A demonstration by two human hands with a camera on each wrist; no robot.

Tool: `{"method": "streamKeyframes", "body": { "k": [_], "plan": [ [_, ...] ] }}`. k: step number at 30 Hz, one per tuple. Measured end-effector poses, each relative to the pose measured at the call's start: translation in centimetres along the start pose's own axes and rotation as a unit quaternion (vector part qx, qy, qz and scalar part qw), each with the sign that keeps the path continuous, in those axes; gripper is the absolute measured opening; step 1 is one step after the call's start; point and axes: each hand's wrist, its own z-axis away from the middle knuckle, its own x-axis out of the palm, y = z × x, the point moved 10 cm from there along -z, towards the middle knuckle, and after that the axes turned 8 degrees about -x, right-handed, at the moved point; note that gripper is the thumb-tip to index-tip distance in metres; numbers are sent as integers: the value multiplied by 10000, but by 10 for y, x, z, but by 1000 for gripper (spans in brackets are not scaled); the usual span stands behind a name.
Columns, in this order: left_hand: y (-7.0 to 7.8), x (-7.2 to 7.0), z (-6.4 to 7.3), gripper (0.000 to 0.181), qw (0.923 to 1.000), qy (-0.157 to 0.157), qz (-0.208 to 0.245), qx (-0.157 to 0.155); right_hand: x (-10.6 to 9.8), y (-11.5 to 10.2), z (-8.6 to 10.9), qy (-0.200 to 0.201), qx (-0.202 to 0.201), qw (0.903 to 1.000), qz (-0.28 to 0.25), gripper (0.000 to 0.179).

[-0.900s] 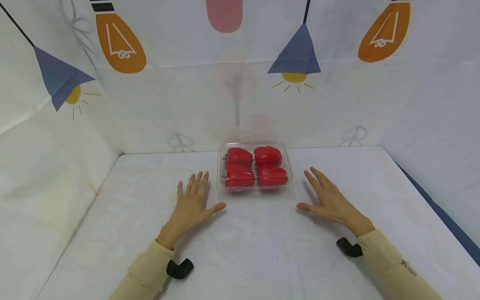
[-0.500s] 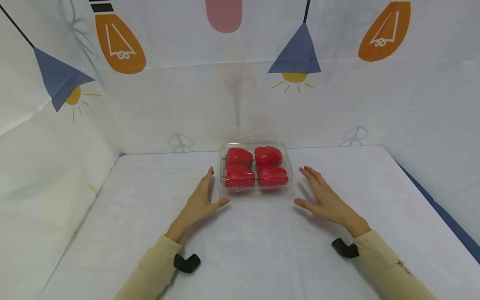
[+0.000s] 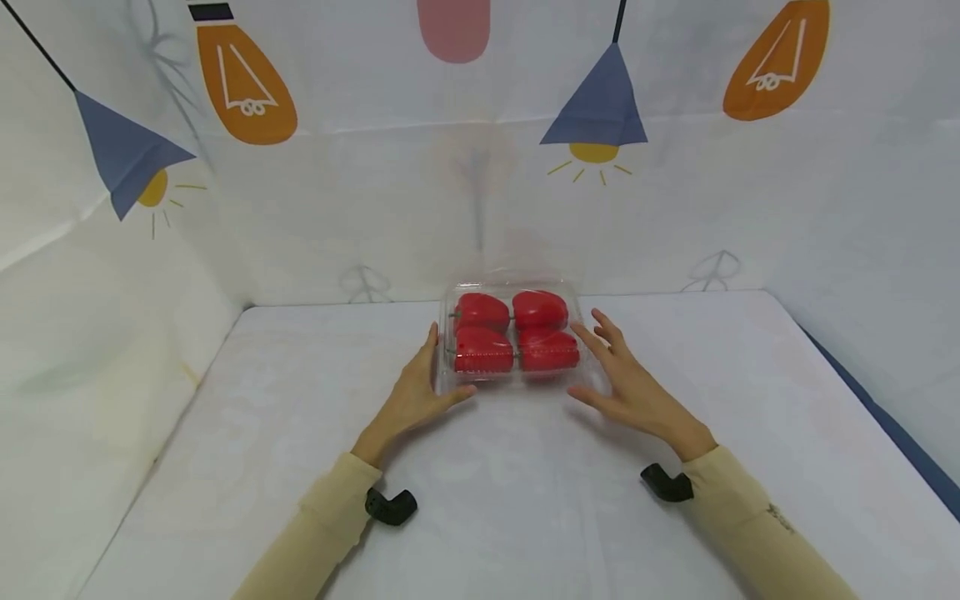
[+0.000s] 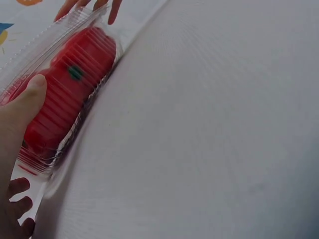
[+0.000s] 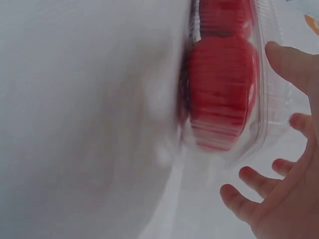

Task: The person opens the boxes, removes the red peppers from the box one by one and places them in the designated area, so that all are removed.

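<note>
Now both hands sit closer in on the clear container [image 3: 517, 377] than half a second ago: the left hand [image 3: 415, 385] has moved up along its left side, and the right hand [image 3: 628, 387] has moved in from the right until its fingertips are just beside the wall. Both are spread, thumbs held away from the fingers; whether either touches the plastic, one cannot tell. Meanwhile the container stays at the back of the counter [image 3: 517, 500], with four red pepper-like pieces [image 3: 483, 350] inside in two rows. Right behind it rises a white sheet [image 3: 337, 208] printed with blue lamps [image 3: 600, 104] and orange bulbs [image 3: 247, 87]. Black curved pieces [image 3: 392, 507] jut from the beige sleeves [image 3: 322, 521], and in the left wrist view the left thumb covers part of the container
</note>
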Motion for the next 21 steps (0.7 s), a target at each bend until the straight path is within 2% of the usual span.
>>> {"method": "streamKeyframes", "body": {
  "k": [7,13,21],
  "plan": [
    [-1,4,-5,116,9998,-71,159,-27,3,-10,-11,-59,-196,9966,794,87],
    [-3,8,-6,116,9986,-214,466,-158,7,-16,-20,-21,-395,9946,957,85],
    [-4,13,-8,116,9957,-313,791,-352,10,-17,-29,-187,-197,9934,1111,77]
  ]
}}
